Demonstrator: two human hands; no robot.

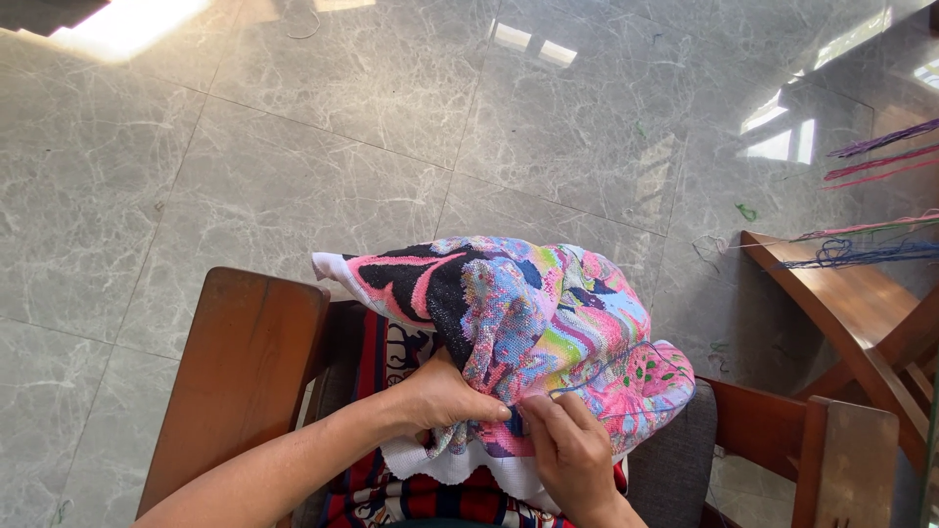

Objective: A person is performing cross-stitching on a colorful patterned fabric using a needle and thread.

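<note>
A bunched piece of cross-stitch cloth (533, 313), worked in pink, blue, black and green with a white edge, rests on my lap. My left hand (445, 396) grips a fold of it from the left, fingers closed over the cloth. My right hand (567, 445) pinches the cloth just to the right of it, fingertips together at the stitched surface. A thin blue thread (626, 357) loops across the cloth above my right hand. Whether a needle is in my fingers cannot be seen.
I sit on a wooden chair with a broad armrest (240, 381) at left and another (846, 450) at right. A wooden stand (851, 303) at right carries hanging coloured threads (871, 249). Grey marble floor tiles (293, 147) lie ahead, with thread scraps.
</note>
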